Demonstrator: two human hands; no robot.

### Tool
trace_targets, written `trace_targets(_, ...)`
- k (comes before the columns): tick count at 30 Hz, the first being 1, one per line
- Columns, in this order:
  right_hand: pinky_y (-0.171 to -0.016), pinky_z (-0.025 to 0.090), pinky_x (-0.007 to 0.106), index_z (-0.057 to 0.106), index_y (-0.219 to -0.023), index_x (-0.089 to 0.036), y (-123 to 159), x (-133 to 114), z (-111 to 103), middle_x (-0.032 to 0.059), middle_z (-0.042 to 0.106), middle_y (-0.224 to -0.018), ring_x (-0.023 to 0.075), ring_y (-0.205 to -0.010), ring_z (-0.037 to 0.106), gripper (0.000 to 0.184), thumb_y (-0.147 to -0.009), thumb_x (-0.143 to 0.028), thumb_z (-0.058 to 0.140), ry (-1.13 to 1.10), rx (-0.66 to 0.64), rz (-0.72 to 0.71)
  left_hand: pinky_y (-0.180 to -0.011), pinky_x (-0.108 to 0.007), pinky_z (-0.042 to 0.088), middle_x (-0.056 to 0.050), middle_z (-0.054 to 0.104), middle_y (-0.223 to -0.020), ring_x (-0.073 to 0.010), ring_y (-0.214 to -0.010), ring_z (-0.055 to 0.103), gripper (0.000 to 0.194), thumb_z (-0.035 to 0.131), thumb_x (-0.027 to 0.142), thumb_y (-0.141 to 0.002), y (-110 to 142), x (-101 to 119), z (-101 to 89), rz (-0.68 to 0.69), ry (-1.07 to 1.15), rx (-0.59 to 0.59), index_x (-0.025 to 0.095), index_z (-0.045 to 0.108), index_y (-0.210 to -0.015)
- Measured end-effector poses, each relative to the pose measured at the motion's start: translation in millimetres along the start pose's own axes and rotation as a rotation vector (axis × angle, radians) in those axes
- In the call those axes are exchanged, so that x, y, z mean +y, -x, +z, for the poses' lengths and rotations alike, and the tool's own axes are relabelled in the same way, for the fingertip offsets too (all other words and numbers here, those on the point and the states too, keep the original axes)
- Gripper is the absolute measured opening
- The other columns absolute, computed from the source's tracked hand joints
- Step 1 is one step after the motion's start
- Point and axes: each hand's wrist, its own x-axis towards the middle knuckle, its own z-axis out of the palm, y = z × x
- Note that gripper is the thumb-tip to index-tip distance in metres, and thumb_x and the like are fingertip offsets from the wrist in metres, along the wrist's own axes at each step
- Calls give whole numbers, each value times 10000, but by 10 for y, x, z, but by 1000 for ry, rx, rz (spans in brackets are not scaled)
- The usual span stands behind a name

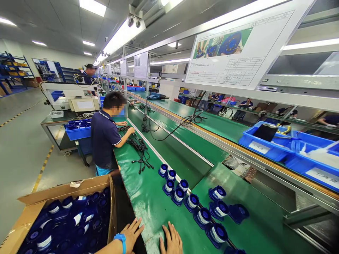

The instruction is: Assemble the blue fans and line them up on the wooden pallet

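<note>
My left hand [130, 233], with a blue band on its wrist, lies at the near edge of the green bench top [140, 197], fingers spread and holding nothing. My right hand [171, 240] rests flat on the green surface, open and bare. To its right stand several dark blue plastic housings [203, 216] with round necks and white labels, in rough rows. One blue housing [238, 213] farther right shows no label. Left of my left hand, a cardboard box [112, 208] is full of similar blue parts [71, 218].
A co-worker [104, 137] sits farther along the bench, hands at black cables [140, 151]. Blue bins [259, 141] stand on the right ledge. A heat gun [156, 96] lies on the far belt. An instruction sheet [227, 60] hangs above.
</note>
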Motion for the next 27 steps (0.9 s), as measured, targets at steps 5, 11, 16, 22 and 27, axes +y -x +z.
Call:
trace_targets(5, -1032, 481, 495, 666, -1287, -318, 1, 7, 5, 60, 587, -1434, 320, -1304, 566, 423, -968, -506, 461, -3, -30, 10, -1224, -619, 99, -167, -103, -1667, -368, -1532, -82, 1317, 774, 597, -583, -48, -25, 49, 5, -19, 6, 165, 52, -1597)
trace_targets(11, -1050, 467, 500, 661, -1294, -320, -7, -5, -23, 61, 574, -1448, 332, -1321, 549, 416, -961, -492, 480, -24, -66, 32, -1219, -628, 110, -158, -65, -1671, -372, -1535, -54, 1288, 783, 579, -581, -106, -76, 108, 27, 22, 49, 179, 97, -1595)
trace_targets(16, -1059, 463, 501, 654, -1303, -315, -13, -8, -54, 66, 562, -1461, 336, -1332, 539, 419, -956, -480, 486, -39, -76, 31, -1218, -629, 112, -158, -55, -1671, -376, -1535, -49, 1294, 793, 573, -572, -117, -98, 120, 35, 33, 54, 182, 107, -1596)
trace_targets(22, -1061, 457, 511, 653, -1302, -321, -17, -13, -71, 65, 568, -1454, 336, -1334, 537, 425, -958, -490, 471, -39, -92, 42, -1223, -616, 116, -160, -69, -1670, -371, -1535, -56, 1317, 792, 588, -567, -90, -76, 96, 35, 10, 35, 174, 83, -1597)
trace_targets(27, -1052, 462, 512, 663, -1291, -318, -20, -9, -72, 64, 570, -1451, 334, -1326, 545, 412, -940, -460, 502, -35, -98, 44, -1218, -626, 115, -162, -62, -1668, -373, -1535, -53, 1302, 791, 591, -574, -89, -71, 89, 40, 26, 36, 173, 103, -1596)
